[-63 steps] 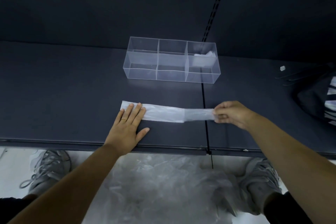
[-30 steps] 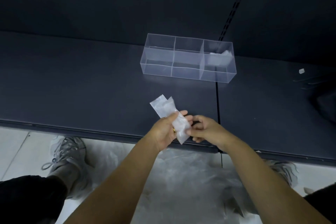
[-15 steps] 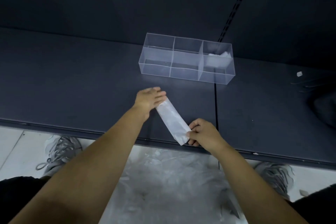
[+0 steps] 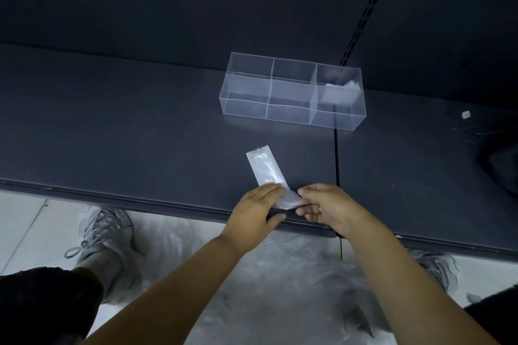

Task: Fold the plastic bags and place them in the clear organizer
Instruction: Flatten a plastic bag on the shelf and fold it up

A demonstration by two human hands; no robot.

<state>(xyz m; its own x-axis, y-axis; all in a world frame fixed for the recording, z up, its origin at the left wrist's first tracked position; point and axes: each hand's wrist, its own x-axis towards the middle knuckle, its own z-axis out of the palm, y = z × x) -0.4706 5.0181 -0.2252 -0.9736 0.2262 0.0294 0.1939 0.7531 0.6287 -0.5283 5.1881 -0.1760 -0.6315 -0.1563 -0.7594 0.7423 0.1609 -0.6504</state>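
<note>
Nearest the camera, a heap of loose bags [image 4: 252,288] is lying on the pale floor between two grey lace-up sneakers [image 4: 103,246]. It's thin, crinkly, see-through film, all rumpled.

Just past that, both hands are meeting at the front edge of the dark matte shelf [image 4: 140,134]. The left hand [image 4: 255,210] is lying with its fingers fairly straight, pressing down on the near end of the plastic bag [image 4: 265,166], and a ring is showing on one finger. The right hand [image 4: 328,207] is curling its fingers and thumb round that same end and pinching it.

The bag is folded into a long narrow strip, milky white and slightly glossy. It's lying flat on the shelf and angling away to the upper left, with the far end square and the near end bunching up between the hands.

Further back, the clear organizer [image 4: 291,92] is sitting on the shelf, well apart from the strip. It's a rigid transparent box with three compartments side by side, and a folded white bag [image 4: 340,91] is sitting in the right-hand one.

Off to the far right a tiny white scrap [image 4: 466,114] is lying on the shelf. Behind it all, a slotted rail [image 4: 367,8] is running up the dark back panel.
</note>
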